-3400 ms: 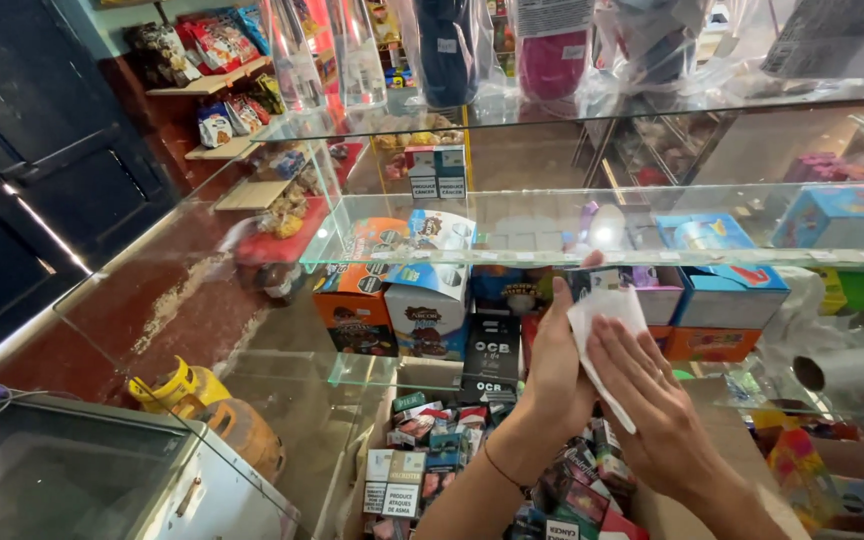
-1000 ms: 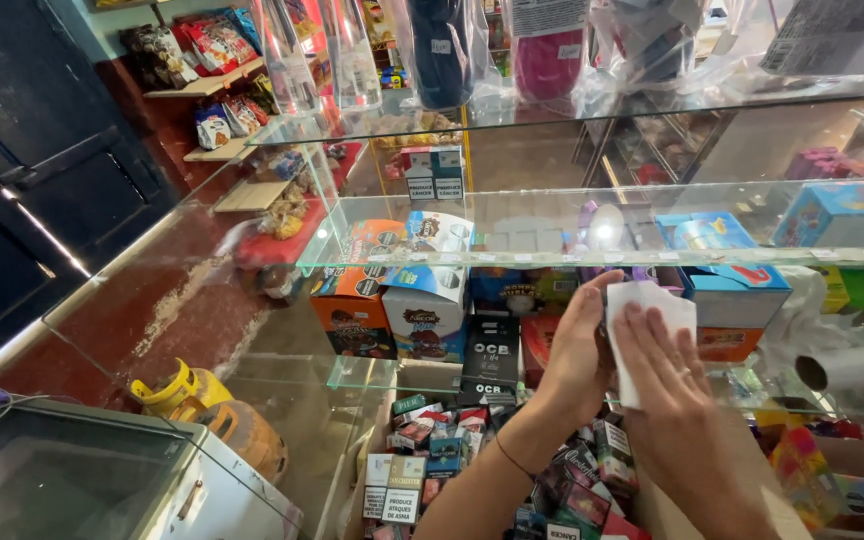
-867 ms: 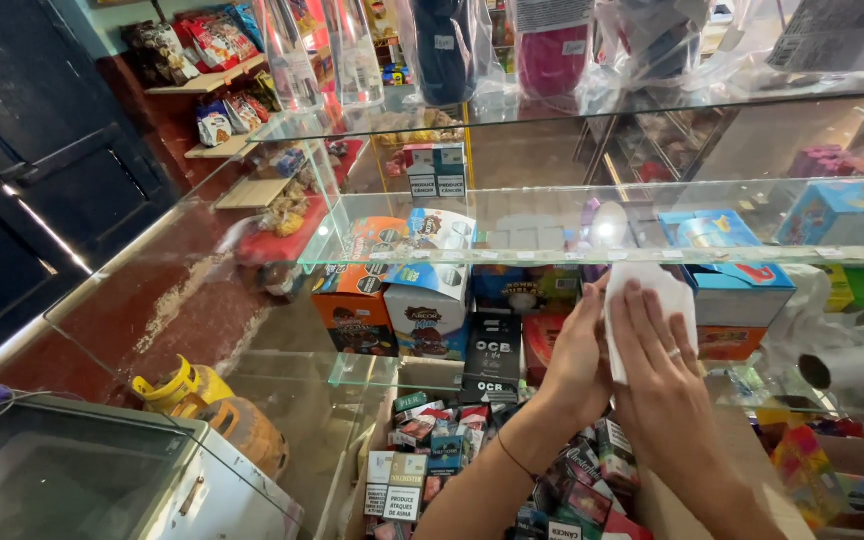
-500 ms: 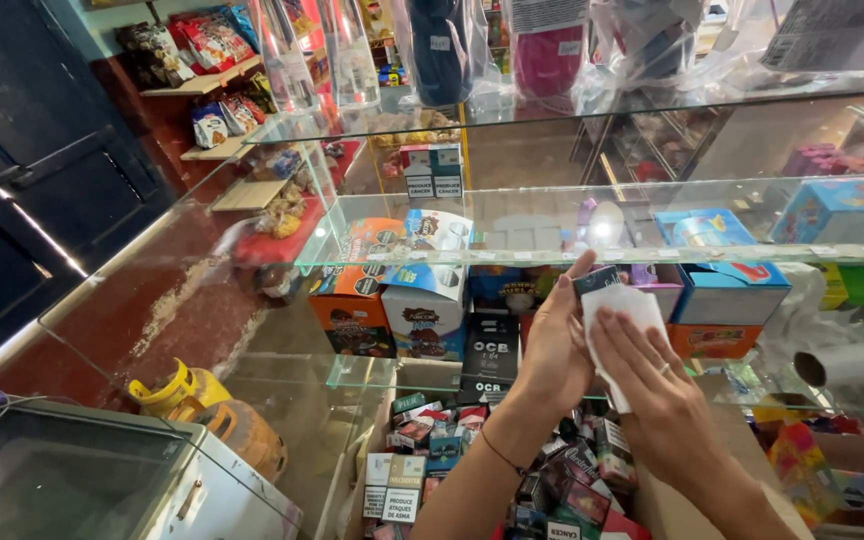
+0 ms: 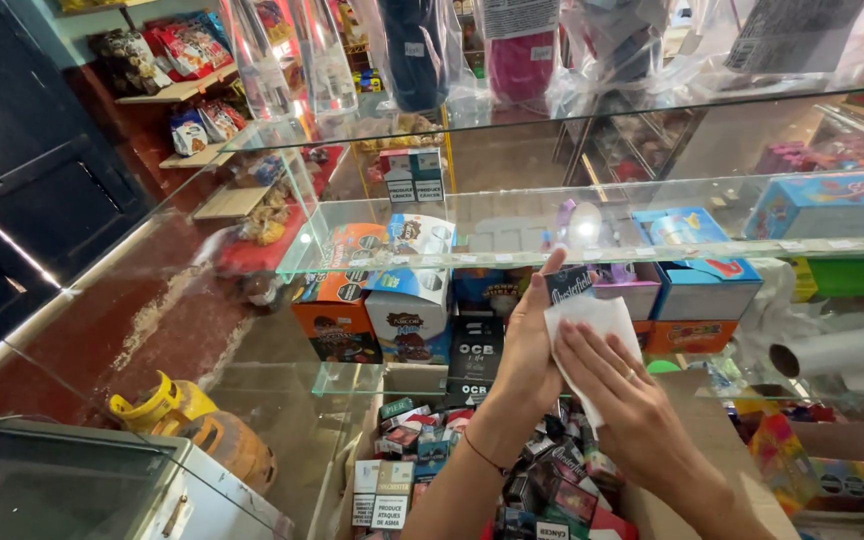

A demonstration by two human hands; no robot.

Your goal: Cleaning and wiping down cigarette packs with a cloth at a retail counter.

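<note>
Head view: small dark pack (image 5: pixel 569 284) half hidden behind white cloth (image 5: pixel 592 335).

A worn reddish concrete floor (image 5: pixel 167 310) lies beyond the clear glass display shelves (image 5: pixel 512 255). Wooden wall shelves (image 5: pixel 177 90) hang beside a dark panelled door (image 5: pixel 32 200), and a yellow-topped gas cylinder (image 5: pixel 202 430) stands below.

Small dark pack (image 5: pixel 570 284) mostly hidden behind left hand (image 5: pixel 530 345) and white cloth (image 5: pixel 592 335); only its top strip seen. Cloth's lower part covered by right hand (image 5: pixel 624 400). Both forearms cut off by the near edge. Yellow-capped gas cylinder (image 5: pixel 202 430) partly hidden behind grey cabinet (image 5: pixel 72 485), itself cut off near left. Hanging bags (image 5: pixel 512 50) cropped at the far edge. Boxes (image 5: pixel 692 270) behind glass shelf (image 5: pixel 592 250) blurred by reflections.
</note>
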